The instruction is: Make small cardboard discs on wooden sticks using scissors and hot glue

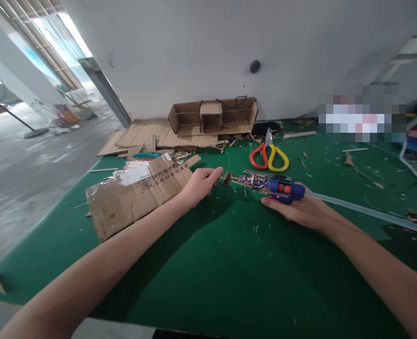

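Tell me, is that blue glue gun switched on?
Seemingly on: a small red light glows on the blue glue gun, held in the right hand.

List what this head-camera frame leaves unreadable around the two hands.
- Right hand: the blue glue gun covers its fingers, so the grip is unclear.
- Small wheel-like piece at the left hand fingertips: too small to identify.
- Glue stick: its far end leaves the right edge.
- Pixelated patch on the table: blurred out.
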{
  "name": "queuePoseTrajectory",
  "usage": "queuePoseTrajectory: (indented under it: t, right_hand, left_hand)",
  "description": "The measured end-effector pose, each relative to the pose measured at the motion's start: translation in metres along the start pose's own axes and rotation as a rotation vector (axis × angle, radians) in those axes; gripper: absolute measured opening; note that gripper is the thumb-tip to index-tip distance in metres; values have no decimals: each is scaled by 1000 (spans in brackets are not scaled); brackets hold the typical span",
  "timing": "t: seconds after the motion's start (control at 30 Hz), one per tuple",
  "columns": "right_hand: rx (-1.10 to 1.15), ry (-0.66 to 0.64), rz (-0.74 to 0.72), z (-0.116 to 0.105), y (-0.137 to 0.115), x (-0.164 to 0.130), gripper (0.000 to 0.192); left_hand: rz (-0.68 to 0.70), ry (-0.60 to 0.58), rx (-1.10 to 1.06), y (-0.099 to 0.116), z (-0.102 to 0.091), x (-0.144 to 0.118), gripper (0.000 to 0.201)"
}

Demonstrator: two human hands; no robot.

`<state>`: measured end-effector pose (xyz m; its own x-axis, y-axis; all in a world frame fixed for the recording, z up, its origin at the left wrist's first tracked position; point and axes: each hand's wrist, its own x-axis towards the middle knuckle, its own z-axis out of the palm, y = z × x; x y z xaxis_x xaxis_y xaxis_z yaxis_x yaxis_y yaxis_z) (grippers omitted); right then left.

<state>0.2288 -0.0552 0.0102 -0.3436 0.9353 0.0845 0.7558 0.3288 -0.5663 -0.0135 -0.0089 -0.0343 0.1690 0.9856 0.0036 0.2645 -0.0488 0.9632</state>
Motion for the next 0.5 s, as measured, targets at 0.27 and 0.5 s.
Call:
queuePoseTrajectory:
  t: [0.27,0.5]
  right_hand:
    - [85,-107,29,2,3,-1,26]
    - [49,-128,52,5,7,0,32]
  left_hand:
    - [-19,1,-48,-2,0,2,46]
    - [-22,-4,-63,-1,-1,2,46]
